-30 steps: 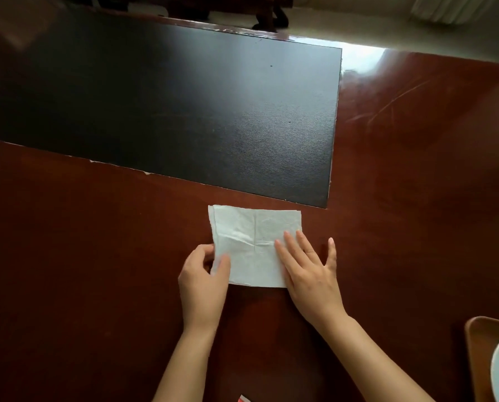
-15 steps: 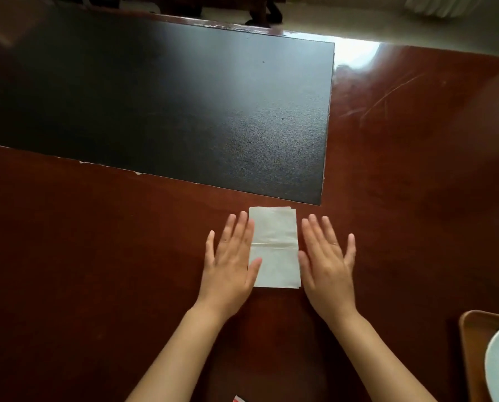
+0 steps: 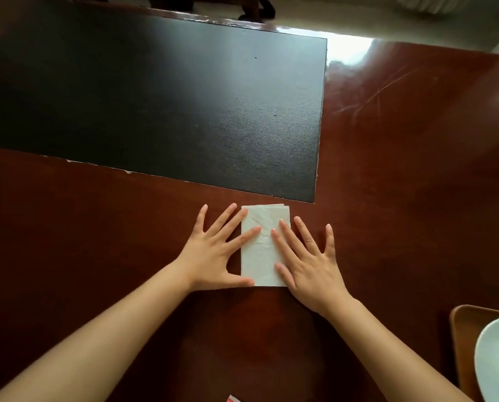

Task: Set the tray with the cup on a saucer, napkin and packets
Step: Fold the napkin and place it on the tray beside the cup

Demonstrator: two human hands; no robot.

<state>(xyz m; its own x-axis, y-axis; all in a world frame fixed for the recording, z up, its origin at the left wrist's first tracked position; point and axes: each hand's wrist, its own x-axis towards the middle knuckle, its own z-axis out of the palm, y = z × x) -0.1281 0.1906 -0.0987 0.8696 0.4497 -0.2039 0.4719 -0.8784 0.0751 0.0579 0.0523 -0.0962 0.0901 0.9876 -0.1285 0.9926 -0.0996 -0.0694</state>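
Observation:
A white napkin (image 3: pixel 261 250), folded into a narrow upright rectangle, lies flat on the dark red wooden table. My left hand (image 3: pixel 217 253) rests palm down at its left edge, fingers spread, with the index finger and thumb on the paper. My right hand (image 3: pixel 309 262) lies flat on its right side, fingers spread over the paper. Neither hand grips anything. At the lower right a brown tray (image 3: pixel 464 338) shows its corner, holding a white saucer (image 3: pixel 497 361) that is cut off by the frame. A red and white packet corner (image 3: pixel 233 398) peeks in at the bottom edge.
A large black leather mat (image 3: pixel 155 105) is set into the table beyond the napkin. Bare scratched wood (image 3: pixel 402 117) stretches to the right of it. The table's far edge and a pale floor (image 3: pixel 344 15) lie at the top.
The napkin went from a wide sheet to a narrow folded rectangle. My hands then moved from beside it onto it, fingers spread and pressing it flat.

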